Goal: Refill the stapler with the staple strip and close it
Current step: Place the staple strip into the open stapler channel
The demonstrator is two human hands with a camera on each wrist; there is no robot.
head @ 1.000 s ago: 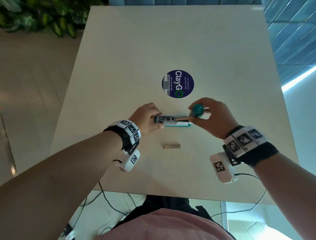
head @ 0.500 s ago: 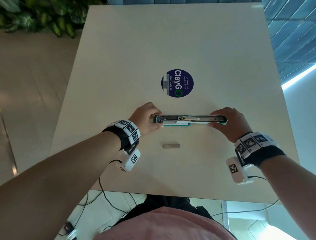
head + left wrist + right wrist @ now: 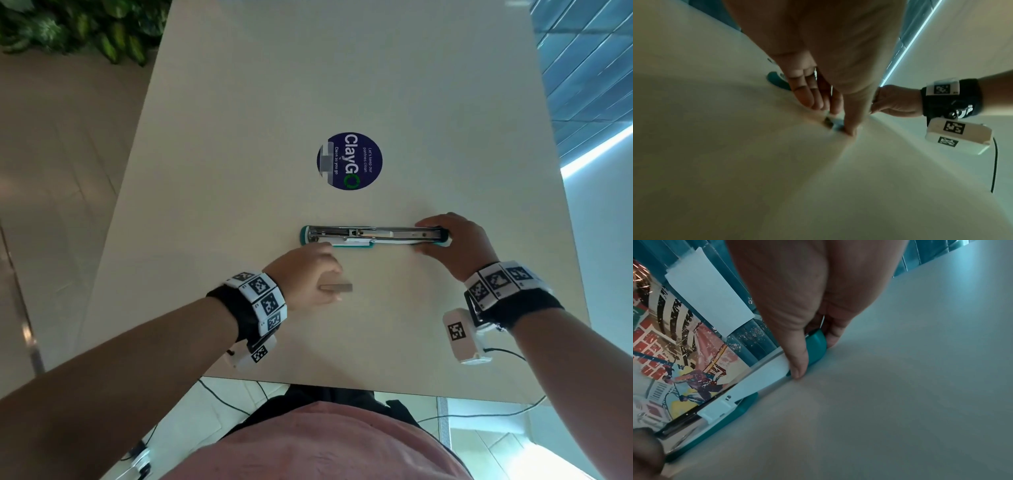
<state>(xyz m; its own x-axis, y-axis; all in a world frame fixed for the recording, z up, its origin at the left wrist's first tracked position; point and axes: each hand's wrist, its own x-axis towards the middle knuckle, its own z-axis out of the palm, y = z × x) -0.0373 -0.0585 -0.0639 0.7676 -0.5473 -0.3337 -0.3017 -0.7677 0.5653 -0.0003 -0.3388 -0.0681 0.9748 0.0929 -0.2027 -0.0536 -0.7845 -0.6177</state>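
Note:
The teal and white stapler [image 3: 359,236] lies swung open flat on the beige table [image 3: 274,85], its metal staple channel facing up. My right hand [image 3: 433,240] grips the far right end of the opened top arm, thumb on the near side and fingers on the far side [image 3: 816,353]. A short staple strip [image 3: 339,287] lies on the table in front of the stapler. My left hand [image 3: 329,286] is down on it, thumb and fingertips pinching its left part [image 3: 828,122]. The stapler's left end [image 3: 777,81] shows behind my fingers.
A round dark blue "ClayGo" sticker [image 3: 349,161] lies on the table behind the stapler. Green plants [image 3: 85,31] stand beyond the table's far left corner. The near table edge [image 3: 342,385] is close to my body, with cables [image 3: 222,399] hanging below it.
My right hand swung the stapler's top arm fully open to the right and laid it flat. My left hand let go of the stapler's left end and came down onto the staple strip.

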